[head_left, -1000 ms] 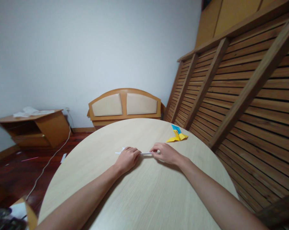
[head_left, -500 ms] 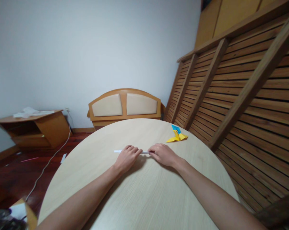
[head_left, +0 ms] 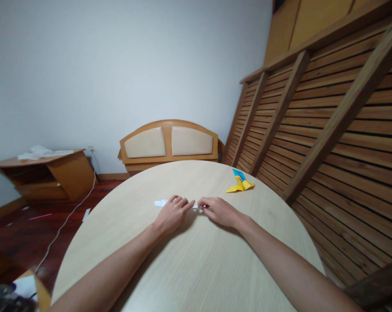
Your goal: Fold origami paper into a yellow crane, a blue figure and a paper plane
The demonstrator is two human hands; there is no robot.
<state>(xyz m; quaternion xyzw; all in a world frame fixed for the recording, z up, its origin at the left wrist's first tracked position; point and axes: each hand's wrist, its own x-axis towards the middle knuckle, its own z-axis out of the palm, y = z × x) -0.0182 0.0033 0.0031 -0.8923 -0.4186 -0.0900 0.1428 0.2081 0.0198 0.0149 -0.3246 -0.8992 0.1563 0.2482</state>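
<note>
A narrow strip of white paper (head_left: 159, 203) lies across the middle of the round table (head_left: 196, 260). My left hand (head_left: 174, 213) is closed over it, with the strip's left end sticking out past the knuckles. Close by on the right, my right hand (head_left: 219, 210) pinches the strip's other end between thumb and fingers. A short piece of the strip shows between the two hands; the rest is hidden under them. Beyond my right hand stands a folded yellow and blue paper figure (head_left: 240, 184), touched by neither hand.
Behind the table is a padded wooden headboard (head_left: 170, 160). Wooden slats (head_left: 313, 117) lean at the right. A low cabinet (head_left: 59, 177) with white papers stands at the left, and a cable (head_left: 67, 221) runs over the floor.
My right hand has shifted slightly left, nearer my left hand, so less strip shows between them. The strip's left end now looks wider.
</note>
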